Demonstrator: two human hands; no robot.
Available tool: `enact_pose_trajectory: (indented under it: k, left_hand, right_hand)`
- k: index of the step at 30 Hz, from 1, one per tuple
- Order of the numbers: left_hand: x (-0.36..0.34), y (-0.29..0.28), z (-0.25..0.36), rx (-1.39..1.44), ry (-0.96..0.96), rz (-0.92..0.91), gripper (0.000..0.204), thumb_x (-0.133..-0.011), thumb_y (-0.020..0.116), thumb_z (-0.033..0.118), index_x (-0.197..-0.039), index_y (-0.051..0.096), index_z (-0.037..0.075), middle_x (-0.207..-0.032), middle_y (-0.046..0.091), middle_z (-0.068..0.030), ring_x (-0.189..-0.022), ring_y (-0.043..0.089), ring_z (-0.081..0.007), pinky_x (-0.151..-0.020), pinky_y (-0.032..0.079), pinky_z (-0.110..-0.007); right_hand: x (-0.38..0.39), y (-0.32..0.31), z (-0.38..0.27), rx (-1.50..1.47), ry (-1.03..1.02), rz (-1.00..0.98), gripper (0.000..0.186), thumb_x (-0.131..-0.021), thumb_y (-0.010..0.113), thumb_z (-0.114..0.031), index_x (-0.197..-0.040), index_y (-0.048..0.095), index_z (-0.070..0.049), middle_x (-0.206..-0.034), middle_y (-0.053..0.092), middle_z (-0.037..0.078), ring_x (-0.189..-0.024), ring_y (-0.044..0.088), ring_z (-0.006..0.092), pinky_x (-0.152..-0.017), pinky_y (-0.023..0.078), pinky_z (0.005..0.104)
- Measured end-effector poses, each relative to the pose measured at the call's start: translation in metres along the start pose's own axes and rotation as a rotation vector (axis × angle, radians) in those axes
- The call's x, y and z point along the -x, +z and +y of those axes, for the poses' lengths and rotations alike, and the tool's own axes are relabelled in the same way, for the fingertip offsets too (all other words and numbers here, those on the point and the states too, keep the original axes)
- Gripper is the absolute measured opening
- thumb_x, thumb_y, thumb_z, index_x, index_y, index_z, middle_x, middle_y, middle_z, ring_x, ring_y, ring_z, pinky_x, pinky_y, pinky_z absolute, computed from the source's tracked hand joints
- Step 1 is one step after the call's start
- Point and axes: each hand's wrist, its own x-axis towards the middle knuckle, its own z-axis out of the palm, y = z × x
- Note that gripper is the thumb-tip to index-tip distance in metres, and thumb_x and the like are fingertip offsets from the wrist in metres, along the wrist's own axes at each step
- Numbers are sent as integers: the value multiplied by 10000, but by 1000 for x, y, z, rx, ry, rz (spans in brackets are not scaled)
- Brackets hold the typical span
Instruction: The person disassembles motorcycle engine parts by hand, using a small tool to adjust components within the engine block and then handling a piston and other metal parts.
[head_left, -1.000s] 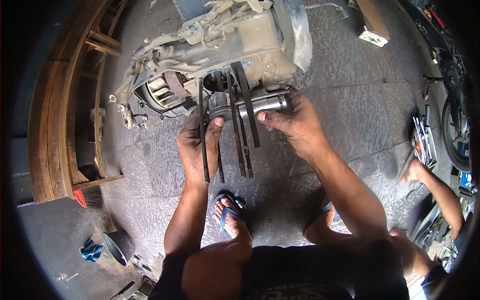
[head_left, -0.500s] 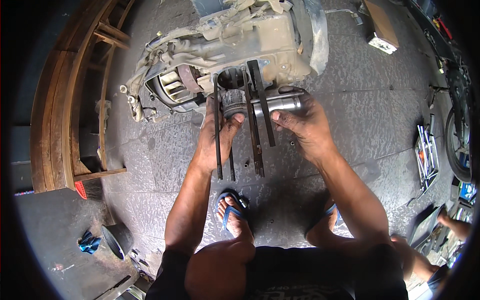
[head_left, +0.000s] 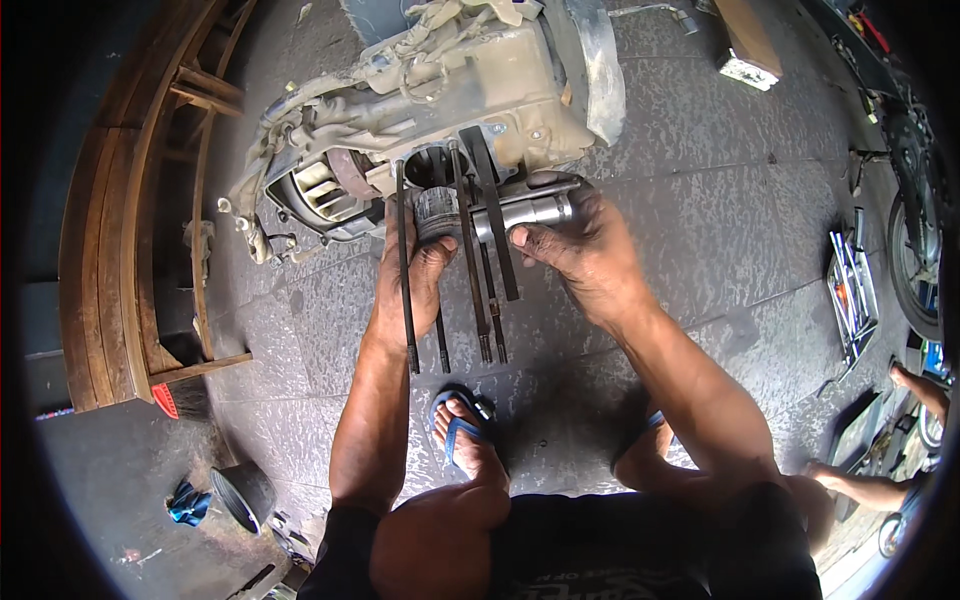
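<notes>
A dusty engine block [head_left: 450, 95] lies on the floor ahead of me, its cylinder opening facing my hands. Long dark studs [head_left: 407, 290] and a flat black strip [head_left: 492, 220] reach from it toward me. Between the studs sits a worn piston [head_left: 435, 205], which my left hand [head_left: 412, 275] grips with the thumb at its near edge; some fingers are hidden behind. My right hand [head_left: 592, 250] is closed around a shiny stepped metal cylinder [head_left: 535, 212], like a socket, held level with its end toward the piston's side. Whether the two touch is hidden behind the strip.
A wooden bench frame [head_left: 105, 250] stands at the left, with a red brush [head_left: 165, 400] and a dark bucket [head_left: 243, 495] below it. At the right are a tray of tools [head_left: 852, 295], a motorcycle wheel [head_left: 915, 265] and another person's limbs [head_left: 865, 483]. A box [head_left: 750, 68] lies far right.
The engine, studs and both hands appear slightly farther left, as the view has shifted. Both grips look the same. The other person's limbs at the right have changed position.
</notes>
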Motion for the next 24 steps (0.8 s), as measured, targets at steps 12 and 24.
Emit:
enact_pose_trajectory:
  k: [12, 24]
  left_hand:
    - [1, -4, 1, -163, 18, 6, 490, -936, 560, 127, -1359, 378, -41, -1061, 547, -78, -911, 500, -142, -796, 466, -279]
    - [1, -2, -6, -1, 11, 19, 541, -937, 548, 119, -1415, 339, -25, -1153, 518, -76, -1005, 501, -153, -881, 452, -291]
  right_hand:
    - [-1, 2, -1, -22, 3, -7, 468, -807, 733, 28, -1196, 472, 36, -970, 660, 104, -746, 607, 126, -643, 517, 267]
    - [-1, 1, 2, -35, 6, -2, 452, -807, 734, 28, -1186, 487, 37, -942, 660, 98, -719, 601, 124, -636, 516, 264]
